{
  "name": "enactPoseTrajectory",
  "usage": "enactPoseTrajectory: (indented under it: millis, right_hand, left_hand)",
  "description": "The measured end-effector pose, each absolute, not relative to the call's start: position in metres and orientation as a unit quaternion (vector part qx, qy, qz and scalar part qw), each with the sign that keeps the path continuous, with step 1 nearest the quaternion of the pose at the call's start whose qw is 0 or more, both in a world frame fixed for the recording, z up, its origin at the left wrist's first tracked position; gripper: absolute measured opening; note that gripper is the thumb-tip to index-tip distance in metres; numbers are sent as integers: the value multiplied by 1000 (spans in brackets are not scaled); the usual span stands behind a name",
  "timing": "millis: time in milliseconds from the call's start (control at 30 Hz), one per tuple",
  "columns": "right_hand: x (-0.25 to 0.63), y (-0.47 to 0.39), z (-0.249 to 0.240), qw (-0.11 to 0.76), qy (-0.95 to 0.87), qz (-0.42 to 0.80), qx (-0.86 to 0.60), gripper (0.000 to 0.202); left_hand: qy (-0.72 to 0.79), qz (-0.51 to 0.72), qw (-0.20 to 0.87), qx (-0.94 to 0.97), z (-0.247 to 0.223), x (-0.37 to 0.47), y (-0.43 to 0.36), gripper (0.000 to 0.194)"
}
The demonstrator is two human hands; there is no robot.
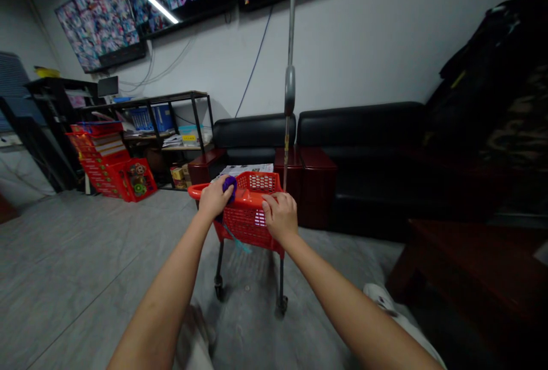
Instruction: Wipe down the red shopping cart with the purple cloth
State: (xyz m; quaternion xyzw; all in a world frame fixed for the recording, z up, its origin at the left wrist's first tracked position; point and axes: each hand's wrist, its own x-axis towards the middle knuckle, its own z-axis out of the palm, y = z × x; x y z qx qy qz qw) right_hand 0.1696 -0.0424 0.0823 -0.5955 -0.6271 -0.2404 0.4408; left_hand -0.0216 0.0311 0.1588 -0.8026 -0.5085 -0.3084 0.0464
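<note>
A small red plastic shopping cart (248, 227) stands upright on the grey floor in the middle of the view. My left hand (214, 197) is closed around a purple cloth (229, 186) and presses it on the cart's red handle, left of centre. The fingers of my right hand (280, 214) are wrapped over the right end of the same handle. A metal pole (291, 39) rises from the cart's right side. Below the handle hangs a light blue strand (240, 242), blurred.
Black sofas (363, 130) with dark red wooden armrests line the wall behind the cart. A dark red table (475, 267) is at the right. Stacked red crates (100, 159) and a shelf (188, 96) stand at the left. Screens (98, 21) hang above.
</note>
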Motion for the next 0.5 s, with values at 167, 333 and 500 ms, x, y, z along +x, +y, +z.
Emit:
enactPoseTrajectory:
  millis: [167, 333, 500]
  right_hand:
    - [167, -37, 81, 453, -612, -246, -600, 32]
    - [176, -38, 79, 432, -624, -262, -596, 34]
    - [176, -38, 80, 426, -620, -260, -605, 34]
  left_hand:
    - [-485, -293, 92, -819, 152, 9, 10, 42]
    - [-403, -283, 53, -869, 152, 4, 17, 47]
    - [-515, -328, 52, -790, 154, -13, 36, 40]
